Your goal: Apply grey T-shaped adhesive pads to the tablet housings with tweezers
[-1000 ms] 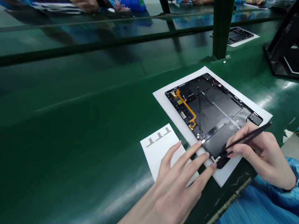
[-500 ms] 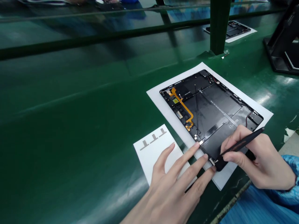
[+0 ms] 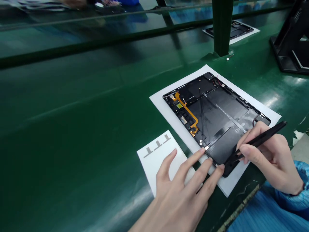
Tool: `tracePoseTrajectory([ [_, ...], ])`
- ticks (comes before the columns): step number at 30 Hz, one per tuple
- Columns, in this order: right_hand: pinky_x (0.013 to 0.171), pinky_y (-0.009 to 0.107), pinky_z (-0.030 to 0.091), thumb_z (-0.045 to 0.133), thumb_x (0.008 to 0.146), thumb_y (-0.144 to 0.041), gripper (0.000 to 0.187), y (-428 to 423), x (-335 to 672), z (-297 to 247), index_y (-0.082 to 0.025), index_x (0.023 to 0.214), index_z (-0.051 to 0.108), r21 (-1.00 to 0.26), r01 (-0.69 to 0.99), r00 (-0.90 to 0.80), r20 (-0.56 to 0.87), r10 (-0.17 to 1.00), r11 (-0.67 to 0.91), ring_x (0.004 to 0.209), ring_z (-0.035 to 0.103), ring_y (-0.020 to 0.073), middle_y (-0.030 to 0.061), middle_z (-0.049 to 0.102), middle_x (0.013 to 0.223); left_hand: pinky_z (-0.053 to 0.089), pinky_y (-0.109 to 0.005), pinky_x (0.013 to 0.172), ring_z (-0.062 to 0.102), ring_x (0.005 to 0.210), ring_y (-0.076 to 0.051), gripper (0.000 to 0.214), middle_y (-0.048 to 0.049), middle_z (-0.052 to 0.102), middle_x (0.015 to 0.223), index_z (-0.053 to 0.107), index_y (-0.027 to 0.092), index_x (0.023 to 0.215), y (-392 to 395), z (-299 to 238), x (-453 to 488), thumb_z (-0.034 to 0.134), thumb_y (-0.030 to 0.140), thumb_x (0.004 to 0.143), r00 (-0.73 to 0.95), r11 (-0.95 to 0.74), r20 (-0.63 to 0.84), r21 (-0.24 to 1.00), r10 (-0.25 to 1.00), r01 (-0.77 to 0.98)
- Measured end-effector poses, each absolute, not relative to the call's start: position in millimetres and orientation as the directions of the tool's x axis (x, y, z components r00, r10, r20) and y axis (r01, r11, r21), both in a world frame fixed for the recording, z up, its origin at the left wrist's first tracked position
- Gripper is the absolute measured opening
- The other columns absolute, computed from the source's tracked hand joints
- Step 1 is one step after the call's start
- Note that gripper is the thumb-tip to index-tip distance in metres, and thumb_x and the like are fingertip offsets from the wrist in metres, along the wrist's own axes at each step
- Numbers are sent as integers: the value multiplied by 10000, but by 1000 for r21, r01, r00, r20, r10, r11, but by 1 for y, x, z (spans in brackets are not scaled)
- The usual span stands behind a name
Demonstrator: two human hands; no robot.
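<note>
As we lean over the green desk, the opened tablet lies flat w/ its innards up, set at an angle on a white sheet. An orange flex cable runs along its left side, and black panels fill most of the rest. Our L hand is open, fingers spread, w/ the fingertips touching the tablet's near edge; the thumb sits over a small white card printed w/ three grey T-shapes, just beside the sheet. Our R hand is closed on a pair of black tweezers, pinching them between thumb and fingers, w/ the tips down at the tablet's btm right area, on or just above the black panel; can't tell which. A blue sleeve shows at btm right. In the bg, a green post rises from the desk, and a second tablet sits on its own white sheet beyond it. A black stand sits top right, and a co-worker's hand shows at the top edge, blurred.
</note>
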State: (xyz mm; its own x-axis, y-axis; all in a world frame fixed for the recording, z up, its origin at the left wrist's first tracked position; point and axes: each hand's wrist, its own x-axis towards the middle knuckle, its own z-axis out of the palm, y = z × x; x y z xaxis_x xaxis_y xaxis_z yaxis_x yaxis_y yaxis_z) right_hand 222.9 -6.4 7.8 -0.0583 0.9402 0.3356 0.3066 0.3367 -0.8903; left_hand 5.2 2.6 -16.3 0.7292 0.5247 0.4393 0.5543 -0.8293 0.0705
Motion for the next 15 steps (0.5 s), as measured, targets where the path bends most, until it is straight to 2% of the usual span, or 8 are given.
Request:
tracePoseTrajectory([
  [4, 506, 184, 451, 575, 933, -218, 105, -6, 223, 9, -185, 835, 559, -900, 300, -32, 322, 946, 317, 557, 547, 74, -24, 546, 735, 59, -383, 1191, 472, 1193, -217, 334, -56, 635, 1070, 658, 212, 1128, -2, -7, 11, 377, 235, 950, 744, -828, 401, 72, 535, 556],
  [6, 450, 163, 430, 576, 930, -224, 122, -5, 222, 10, -183, 818, 553, -924, 270, 1, 282, 960, 271, 494, 515, 58, -30, 542, 712, 93, -406, 1179, 466, 1211, -222, 327, -58, 610, 1138, 649, 231, 1126, 3, -1, 10, 366, 233, 962, 743, -832, 395, 118, 540, 542],
  [9, 382, 145, 402, 581, 932, -281, 184, -3, 221, 12, -179, 786, 536, -965, 193, 48, 192, 980, 179, 430, 513, 60, -49, 509, 606, 276, -459, 1096, 474, 1214, -230, 371, -61, 532, 1279, 580, 298, 1233, 34, 7, 0, 330, 207, 974, 668, -790, 425, 261, 610, 555],
  [11, 413, 159, 457, 591, 928, -335, 226, -2, 222, 13, -181, 772, 537, -979, 151, 47, 148, 988, 140, 422, 542, 88, -71, 451, 509, 379, -470, 1015, 457, 1205, -271, 385, -75, 507, 1295, 499, 306, 1335, 73, 11, -9, 391, 335, 967, 569, -718, 444, 346, 692, 603],
  [14, 440, 199, 501, 589, 933, -394, 254, -6, 228, 8, -201, 772, 550, -980, 166, 39, 118, 992, 110, 396, 525, 116, -76, 414, 436, 343, -617, 1010, 415, 1232, -370, 544, -194, 452, 1324, 405, 128, 1405, 135, 13, -14, 483, 381, 930, 427, -540, 339, 399, 838, 741],
  [15, 419, 205, 487, 579, 941, -396, 243, -8, 231, 5, -209, 785, 561, -972, 200, 28, 131, 991, 123, 394, 520, 124, -63, 445, 442, 360, -616, 1003, 443, 1216, -354, 517, -187, 481, 1289, 427, 113, 1374, 151, 14, -13, 515, 352, 925, 377, -474, 296, 412, 878, 779],
])
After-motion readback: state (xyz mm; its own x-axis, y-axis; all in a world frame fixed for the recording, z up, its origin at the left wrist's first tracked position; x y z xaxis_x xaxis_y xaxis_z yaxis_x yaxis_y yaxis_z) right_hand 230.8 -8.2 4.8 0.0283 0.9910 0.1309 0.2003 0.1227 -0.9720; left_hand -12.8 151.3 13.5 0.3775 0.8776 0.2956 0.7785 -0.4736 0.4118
